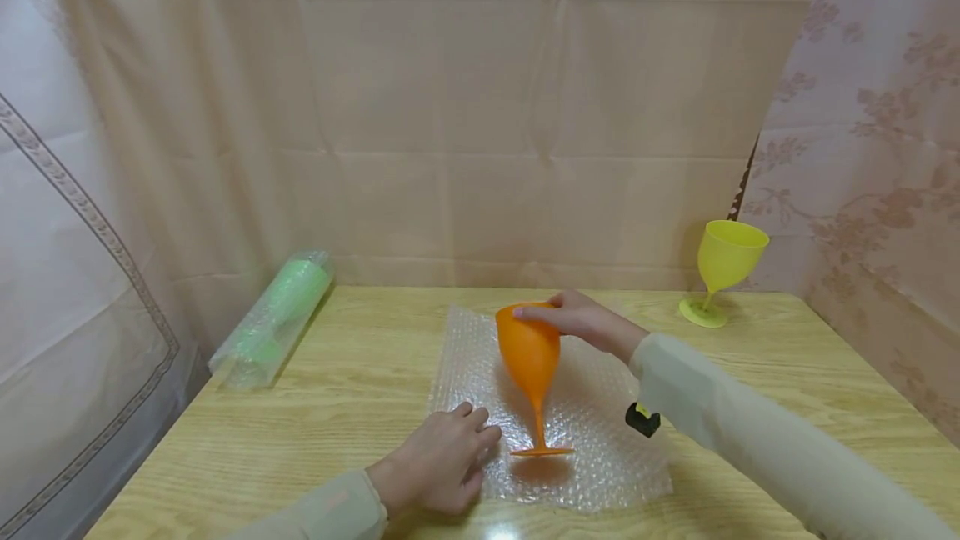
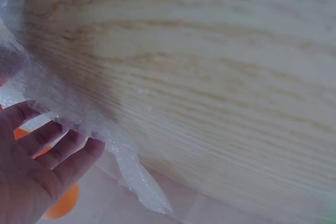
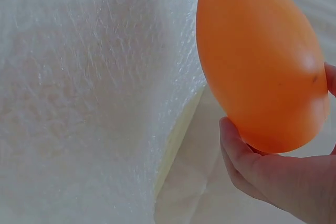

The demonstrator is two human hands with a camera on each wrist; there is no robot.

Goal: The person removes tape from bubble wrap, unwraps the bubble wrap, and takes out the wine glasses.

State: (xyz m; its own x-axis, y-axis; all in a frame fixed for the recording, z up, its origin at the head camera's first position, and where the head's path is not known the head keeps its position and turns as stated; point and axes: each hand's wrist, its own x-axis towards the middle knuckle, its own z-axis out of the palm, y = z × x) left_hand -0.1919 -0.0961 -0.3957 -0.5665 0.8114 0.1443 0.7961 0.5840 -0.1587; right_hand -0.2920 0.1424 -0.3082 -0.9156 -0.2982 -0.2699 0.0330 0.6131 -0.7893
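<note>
An orange plastic goblet (image 1: 528, 357) stands nearly upright over a sheet of bubble wrap (image 1: 600, 465), its foot close above the sheet. My right hand (image 1: 581, 317) grips the bowl near the rim; in the right wrist view thumb and fingers lie on either side of the orange bowl (image 3: 262, 61). My left hand (image 1: 442, 457) rests at the left edge of the sheet. In the left wrist view the fingers (image 2: 79, 158) are loosely bent and touch the edge of the bubble wrap (image 2: 79, 103).
A yellow goblet (image 1: 731, 257) stands at the table's back right. On the far left lies a green goblet wrapped in bubble wrap (image 1: 281, 315). A small black item (image 1: 642, 420) shows beside the right sleeve. Beige cloth (image 1: 450, 107) hangs behind the wooden table (image 1: 360, 357).
</note>
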